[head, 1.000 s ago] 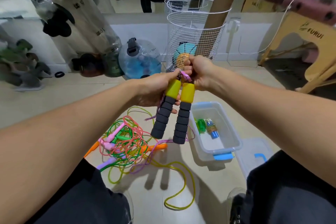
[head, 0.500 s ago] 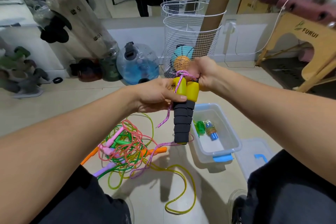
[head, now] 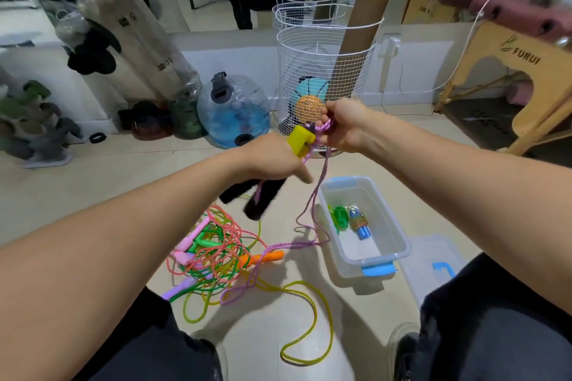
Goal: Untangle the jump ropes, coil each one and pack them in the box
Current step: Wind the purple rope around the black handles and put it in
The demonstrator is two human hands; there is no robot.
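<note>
As left hand (head: 272, 158) grips handles (head: 298, 141), purple rope (head: 314, 207) trails below — right hand (head: 343, 127) pinching.

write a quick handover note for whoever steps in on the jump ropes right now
Left hand grips the two yellow-and-black handles. Right hand pinches the purple rope beside the handle tops; its slack trails to the floor.
Done: two coiled ropes lie in the clear box; its lid is off, alongside.
Left: coil and pack the purple rope, then untangle the pile and the loose yellow rope.
</note>
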